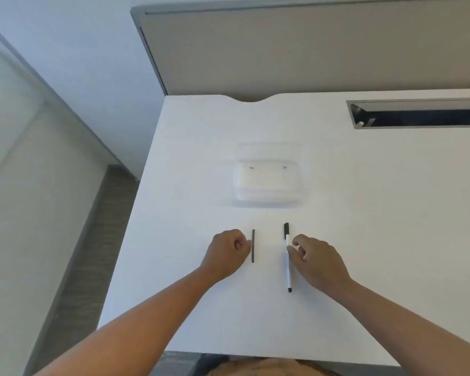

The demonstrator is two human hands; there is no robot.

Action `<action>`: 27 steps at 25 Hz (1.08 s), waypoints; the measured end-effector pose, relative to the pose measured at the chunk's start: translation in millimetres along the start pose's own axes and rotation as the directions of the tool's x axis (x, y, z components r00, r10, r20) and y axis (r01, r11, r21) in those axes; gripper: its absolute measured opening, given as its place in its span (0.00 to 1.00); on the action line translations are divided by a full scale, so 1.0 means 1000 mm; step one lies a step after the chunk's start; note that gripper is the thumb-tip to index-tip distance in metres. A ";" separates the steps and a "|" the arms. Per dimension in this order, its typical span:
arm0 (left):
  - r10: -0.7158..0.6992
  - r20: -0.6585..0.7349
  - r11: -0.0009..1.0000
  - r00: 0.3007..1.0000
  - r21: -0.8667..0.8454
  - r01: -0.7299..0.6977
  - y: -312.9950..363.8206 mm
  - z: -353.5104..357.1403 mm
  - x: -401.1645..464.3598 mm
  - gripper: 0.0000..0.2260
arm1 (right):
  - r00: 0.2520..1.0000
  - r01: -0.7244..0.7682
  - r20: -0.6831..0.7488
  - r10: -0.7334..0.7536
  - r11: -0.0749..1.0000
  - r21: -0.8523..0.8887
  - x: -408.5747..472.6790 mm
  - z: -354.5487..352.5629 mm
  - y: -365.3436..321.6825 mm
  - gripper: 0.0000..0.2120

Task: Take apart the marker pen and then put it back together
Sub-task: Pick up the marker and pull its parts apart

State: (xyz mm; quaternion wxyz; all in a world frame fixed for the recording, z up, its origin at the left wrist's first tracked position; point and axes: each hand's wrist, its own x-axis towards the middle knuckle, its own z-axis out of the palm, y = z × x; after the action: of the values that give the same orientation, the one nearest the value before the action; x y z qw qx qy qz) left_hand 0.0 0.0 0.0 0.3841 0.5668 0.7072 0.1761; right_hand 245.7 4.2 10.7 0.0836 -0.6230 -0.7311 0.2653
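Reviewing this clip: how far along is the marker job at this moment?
Done: the marker body, cap on its far end, and a thin dark rod, probably its ink core, lie apart on the white desk. In hand: the left hand fingers touch the rod and the right hand pinches the body. Left: the rod is not inside the body; whether this is disassembly or reassembly is unclear.

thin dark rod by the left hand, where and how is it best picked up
Probably pinch the thin dark rod at mid-length, coming from above, fingers on its two long sides. It lies flat on the white desk, pointing away from the person, and the left hand is already beside its middle.
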 end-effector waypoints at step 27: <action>0.121 0.057 0.993 0.991 -0.014 -0.120 -0.020 0.013 -0.018 0.16 | 0.928 -0.313 0.278 0.249 0.924 0.218 -0.004 0.006 0.008 0.12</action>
State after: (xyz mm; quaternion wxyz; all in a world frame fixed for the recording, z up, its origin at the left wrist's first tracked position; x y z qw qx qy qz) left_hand -2.9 -25.3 -16.0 0.3959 0.6113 0.6595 0.1862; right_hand 250.7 -0.5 2.9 0.0339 -0.6681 -0.5973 0.4425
